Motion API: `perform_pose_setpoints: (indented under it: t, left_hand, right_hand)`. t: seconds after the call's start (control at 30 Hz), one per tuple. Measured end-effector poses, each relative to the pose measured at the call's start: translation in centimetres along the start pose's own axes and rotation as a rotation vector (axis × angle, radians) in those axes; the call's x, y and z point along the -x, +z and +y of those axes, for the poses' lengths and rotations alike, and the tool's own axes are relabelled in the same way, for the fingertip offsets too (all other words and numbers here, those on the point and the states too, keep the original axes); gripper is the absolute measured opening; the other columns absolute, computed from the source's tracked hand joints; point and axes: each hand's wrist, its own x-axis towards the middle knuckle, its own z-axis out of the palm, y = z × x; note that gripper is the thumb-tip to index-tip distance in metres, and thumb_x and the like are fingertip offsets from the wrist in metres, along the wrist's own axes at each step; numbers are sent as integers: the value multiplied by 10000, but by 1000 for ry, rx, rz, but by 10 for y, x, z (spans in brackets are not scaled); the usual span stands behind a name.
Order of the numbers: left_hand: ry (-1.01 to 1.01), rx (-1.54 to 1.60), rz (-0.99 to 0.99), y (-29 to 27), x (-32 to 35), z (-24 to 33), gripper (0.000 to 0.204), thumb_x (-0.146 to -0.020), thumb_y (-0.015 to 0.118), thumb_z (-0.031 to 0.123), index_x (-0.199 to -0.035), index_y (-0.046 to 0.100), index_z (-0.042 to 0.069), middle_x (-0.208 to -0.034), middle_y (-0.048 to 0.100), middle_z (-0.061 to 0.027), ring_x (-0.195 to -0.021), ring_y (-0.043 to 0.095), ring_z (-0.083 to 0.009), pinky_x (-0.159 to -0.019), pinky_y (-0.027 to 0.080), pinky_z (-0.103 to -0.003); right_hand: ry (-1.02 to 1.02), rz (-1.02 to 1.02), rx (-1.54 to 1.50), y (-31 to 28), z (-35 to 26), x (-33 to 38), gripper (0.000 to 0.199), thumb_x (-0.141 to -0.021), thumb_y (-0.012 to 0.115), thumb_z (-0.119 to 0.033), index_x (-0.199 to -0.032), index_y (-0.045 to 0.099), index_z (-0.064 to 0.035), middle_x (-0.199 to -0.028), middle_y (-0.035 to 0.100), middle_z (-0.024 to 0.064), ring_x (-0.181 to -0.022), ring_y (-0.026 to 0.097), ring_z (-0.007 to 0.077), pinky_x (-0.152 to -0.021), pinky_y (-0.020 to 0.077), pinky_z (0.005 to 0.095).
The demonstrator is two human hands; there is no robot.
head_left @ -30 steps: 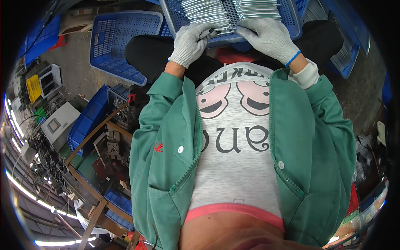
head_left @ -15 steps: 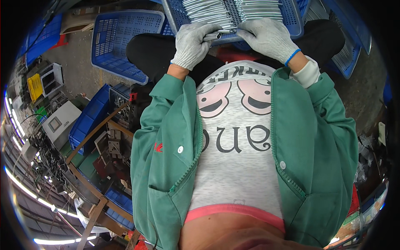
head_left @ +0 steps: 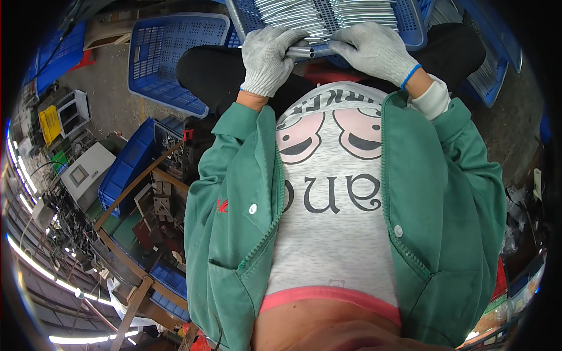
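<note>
Left hand (head_left: 266,61) gripping tubes (head_left: 300,52), ends now swung within reach of right hand (head_left: 377,55) at near edge of crate (head_left: 417,38); can't tell right's grip.

Narrow gap between tube ends (head_left: 311,54) and right fingers (head_left: 344,43), basket rim (head_left: 417,41) beyond

Metal tubes (head_left: 366,13) in blue crate (head_left: 413,26)

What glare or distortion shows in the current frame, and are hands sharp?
Head view: ceiling lights blown white, bowed by the fisheye; same view: metal pieces glint brightly; same view: left hand and right hand reasonably sharp, no obvious motion blur.
</note>
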Motion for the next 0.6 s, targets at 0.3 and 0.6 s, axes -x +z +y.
perform_pose_setpoints:
  t: [0.3, 0.6]
  left_hand:
    - [32, -26, -8, -1, -3, 0, 317, -736, 685, 105, -1040, 753, 169, -906, 718, -7, -773, 637, -233, -800, 470, -346]
    - [11, -42, 1, -1, -4, 3, 283, -774, 663, 104, -1039, 745, 158, -889, 720, -27, -751, 635, -244, -773, 473, -353]
  right_hand:
    - [-38, 49, -68, -6, 4, -4, 330, -941, 594, -380, -1039, 773, -121, -812, 745, 67, -638, 667, 247, -594, 514, 345]
    - [-32, -79, -172, 1, 8, -6, 395, -954, 556, -433, -1056, 762, -112, -860, 750, 77, -707, 687, 281, -645, 527, 375]
